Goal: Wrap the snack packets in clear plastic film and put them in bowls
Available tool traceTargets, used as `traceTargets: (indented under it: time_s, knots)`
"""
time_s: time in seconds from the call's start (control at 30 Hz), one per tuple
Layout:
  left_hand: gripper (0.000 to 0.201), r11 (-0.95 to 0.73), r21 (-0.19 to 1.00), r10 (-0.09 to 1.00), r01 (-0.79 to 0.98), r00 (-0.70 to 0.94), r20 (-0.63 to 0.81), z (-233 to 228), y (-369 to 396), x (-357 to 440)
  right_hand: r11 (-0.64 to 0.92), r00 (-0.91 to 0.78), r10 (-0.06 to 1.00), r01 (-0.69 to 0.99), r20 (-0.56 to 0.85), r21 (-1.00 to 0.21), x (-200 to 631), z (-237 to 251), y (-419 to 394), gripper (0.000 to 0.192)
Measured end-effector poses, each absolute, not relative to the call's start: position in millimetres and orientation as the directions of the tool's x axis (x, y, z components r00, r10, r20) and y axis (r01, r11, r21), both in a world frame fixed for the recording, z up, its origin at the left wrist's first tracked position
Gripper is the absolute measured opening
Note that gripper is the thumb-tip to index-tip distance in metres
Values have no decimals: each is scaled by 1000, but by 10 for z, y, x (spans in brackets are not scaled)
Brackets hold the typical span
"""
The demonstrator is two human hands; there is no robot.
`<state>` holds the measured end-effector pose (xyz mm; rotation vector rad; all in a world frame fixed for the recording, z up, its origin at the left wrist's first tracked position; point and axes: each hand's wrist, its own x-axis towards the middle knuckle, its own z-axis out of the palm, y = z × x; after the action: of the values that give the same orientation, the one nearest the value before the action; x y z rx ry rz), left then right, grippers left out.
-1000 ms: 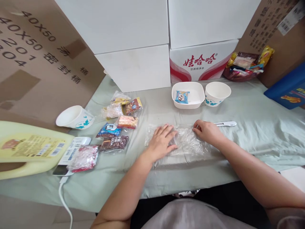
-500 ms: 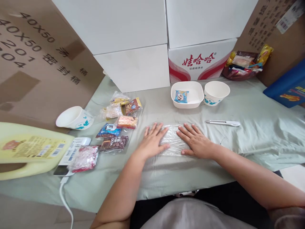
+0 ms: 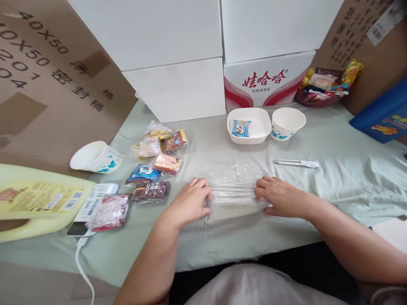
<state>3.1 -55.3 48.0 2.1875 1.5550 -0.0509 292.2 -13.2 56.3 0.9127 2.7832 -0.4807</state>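
A crinkled sheet of clear plastic wrap (image 3: 233, 188) lies on the green tablecloth, with creases running across it between my hands. At its left edge is my left hand (image 3: 190, 201), fingers curled in on the film and thumb below them. My right hand (image 3: 280, 195) holds the opposite edge in a similar curl. Their fingertips are partly hidden. Beyond the film, a white tray (image 3: 263, 136) contains a small blue snack packet (image 3: 241, 128). A white paper bowl (image 3: 288, 123) stands against the tray's right side. Right of the film lies a white utility knife (image 3: 296, 163).
Several wrapped snacks (image 3: 150, 190) lie to the left, near a tilted paper bowl (image 3: 97, 156). A yellow jug (image 3: 41, 203), a white power bank (image 3: 92, 207) with a cable and a film-wrapped packet (image 3: 108, 212) are further left. White boxes (image 3: 181, 91) and a snack basket (image 3: 321, 99) stand behind.
My hands have slid apart from lying flat on the plastic wrap to its two side edges. Their fingers have curled in, and more of the film shows between them.
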Motion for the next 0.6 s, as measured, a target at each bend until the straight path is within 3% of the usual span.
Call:
traceTargets:
  time_s: [0.07, 0.33, 0.47, 0.6]
  knots:
    - [18, -258, 327, 895, 909, 352, -273, 444, -508, -44, 760, -808, 518, 586, -282, -283, 2988, 541, -84, 10]
    - [8, -213, 481, 921, 851, 339, -192, 552, -472, -228, 636, -848, 500, 498, -177, -589, 3227, 561, 162, 13]
    - [5, -122, 484, 950, 867, 243, -196, 543, -460, -224, 552, -810, 559, 522, -175, -651, 3258, 541, 221, 10]
    - [7, -6, 497, 968, 868, 129, -213, 452, -395, -227, 363, -642, 735, 643, -217, -674, 3227, 427, 304, 9]
